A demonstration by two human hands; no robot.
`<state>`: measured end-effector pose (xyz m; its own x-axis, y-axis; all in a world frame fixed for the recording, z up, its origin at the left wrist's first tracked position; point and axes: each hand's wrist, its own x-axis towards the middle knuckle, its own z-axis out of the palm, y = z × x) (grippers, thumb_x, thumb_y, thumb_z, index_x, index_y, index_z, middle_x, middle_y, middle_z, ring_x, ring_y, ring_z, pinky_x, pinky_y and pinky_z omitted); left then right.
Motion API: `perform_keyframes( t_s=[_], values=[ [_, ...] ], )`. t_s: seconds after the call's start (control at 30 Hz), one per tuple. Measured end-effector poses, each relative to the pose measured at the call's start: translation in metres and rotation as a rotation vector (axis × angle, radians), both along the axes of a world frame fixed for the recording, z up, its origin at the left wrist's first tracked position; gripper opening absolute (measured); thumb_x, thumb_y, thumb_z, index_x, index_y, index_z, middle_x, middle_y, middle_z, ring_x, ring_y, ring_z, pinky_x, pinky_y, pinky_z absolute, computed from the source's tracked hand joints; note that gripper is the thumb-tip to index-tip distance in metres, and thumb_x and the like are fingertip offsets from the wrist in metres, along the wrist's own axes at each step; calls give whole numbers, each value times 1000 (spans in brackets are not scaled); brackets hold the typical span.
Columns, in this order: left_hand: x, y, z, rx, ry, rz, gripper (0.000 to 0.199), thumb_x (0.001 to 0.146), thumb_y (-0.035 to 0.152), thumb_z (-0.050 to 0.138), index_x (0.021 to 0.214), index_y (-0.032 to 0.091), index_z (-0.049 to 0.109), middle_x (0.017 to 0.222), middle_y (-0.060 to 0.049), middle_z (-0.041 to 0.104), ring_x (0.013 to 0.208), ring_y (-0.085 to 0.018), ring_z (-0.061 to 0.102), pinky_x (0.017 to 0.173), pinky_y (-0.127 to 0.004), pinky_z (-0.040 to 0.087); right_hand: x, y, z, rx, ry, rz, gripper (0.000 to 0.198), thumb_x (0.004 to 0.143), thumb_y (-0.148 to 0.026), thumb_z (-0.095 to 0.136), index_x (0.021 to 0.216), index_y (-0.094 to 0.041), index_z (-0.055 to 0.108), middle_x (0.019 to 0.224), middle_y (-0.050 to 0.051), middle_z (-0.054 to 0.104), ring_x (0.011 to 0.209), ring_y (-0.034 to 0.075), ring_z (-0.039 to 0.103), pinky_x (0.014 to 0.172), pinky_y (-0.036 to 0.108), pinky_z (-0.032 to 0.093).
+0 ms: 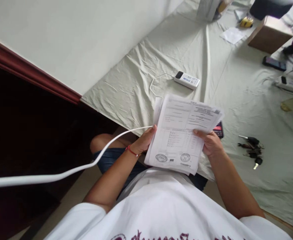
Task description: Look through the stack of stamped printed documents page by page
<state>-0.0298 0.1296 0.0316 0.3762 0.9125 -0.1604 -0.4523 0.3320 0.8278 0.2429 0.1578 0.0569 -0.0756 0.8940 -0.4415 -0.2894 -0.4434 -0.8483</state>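
A stack of printed papers point(178, 133) is held between my two hands, above my lap at the table's near edge. Text, a table of lines and two round stamps show on the top sheet. My left hand point(146, 140), with a red string at the wrist, grips the stack's left edge, thumb along the side and the other fingers hidden behind. At the right edge my right hand point(210, 141) has its thumb on the top sheet and its fingers under the papers. Partly behind the papers, close to my right hand, lies a phone point(219, 129) with a lit screen.
A white power bank point(186, 80) with a cable lies beyond the papers. Keys point(252, 150) lie to the right on the pale cloth point(273, 186). Farther off are a cardboard box point(270, 35), a dark phone point(274, 63) and a yellow tape measure point(246, 22). A white cable point(61, 175) crosses from the left.
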Motion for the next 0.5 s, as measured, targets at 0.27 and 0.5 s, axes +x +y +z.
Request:
perform_keyframes(
  t_s=[0.27, 0.5],
  values=[
    [-6, 25, 68, 494, 321, 316, 55, 76, 49, 88, 117, 16, 70, 115, -12, 76, 109, -32, 72, 96, -45, 59, -9, 27, 79, 739, -171, -183, 56, 62, -24, 94, 113, -29, 73, 116, 0, 75, 124, 26, 67, 113, 47, 54],
    [-11, 33, 43, 470, 402, 288, 56, 72, 50, 89, 111, 14, 73, 111, -13, 76, 114, -33, 69, 100, -45, 57, 10, 38, 55, 713, -449, 127, 43, 74, -47, 85, 110, -26, 74, 104, 2, 77, 110, 24, 71, 111, 44, 53]
  ],
)
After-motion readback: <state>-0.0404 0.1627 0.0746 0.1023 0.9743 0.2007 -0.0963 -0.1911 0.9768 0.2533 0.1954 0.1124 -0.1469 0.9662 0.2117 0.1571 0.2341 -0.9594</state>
